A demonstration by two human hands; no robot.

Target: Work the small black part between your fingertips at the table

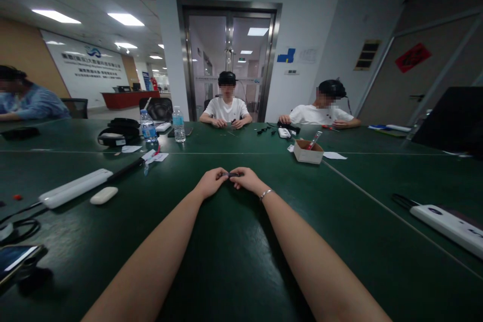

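Both my arms stretch forward over the dark green table (234, 261). My left hand (211, 182) and my right hand (247, 179) meet at the fingertips and pinch a small dark object (233, 174) between them, just above the tabletop. The object is too small to identify. A thin bracelet (265, 193) circles my right wrist.
A small cardboard box (308, 152) with a red-handled tool stands ahead to the right. White power strips (75, 187) (449, 224) lie left and right. A white oval case (103, 195), a phone (17, 257), two water bottles (178, 124) and headphones (116, 133) sit left. Three people sit around the table.
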